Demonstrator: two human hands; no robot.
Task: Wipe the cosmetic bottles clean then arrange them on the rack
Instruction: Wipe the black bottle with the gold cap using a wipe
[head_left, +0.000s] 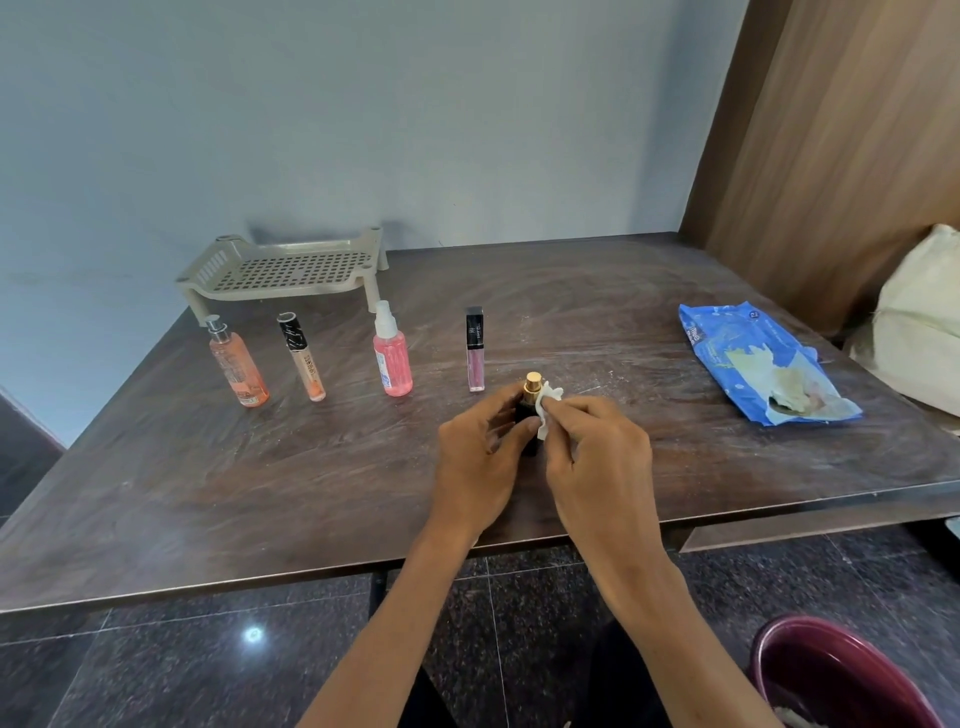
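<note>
My left hand (480, 457) grips a small dark bottle with a gold top (531, 391), held upright above the table. My right hand (597, 452) pinches a white wipe (546, 410) against the bottle's right side, just below the gold top. Standing in a row on the table are an orange bottle (238, 370), a beige tube with a black cap (302, 357), a pink spray bottle (391, 354) and a pink gloss tube with a black cap (475, 349). The beige perforated rack (283, 271) stands behind them at the wall, with nothing on it.
A blue wet-wipe pack (761, 364) lies open on the brown table (260, 467) at the right. A wooden panel (831, 156) rises at the right, with a cream bag (919, 322) beside it. A maroon bin (836, 675) stands on the floor at the lower right.
</note>
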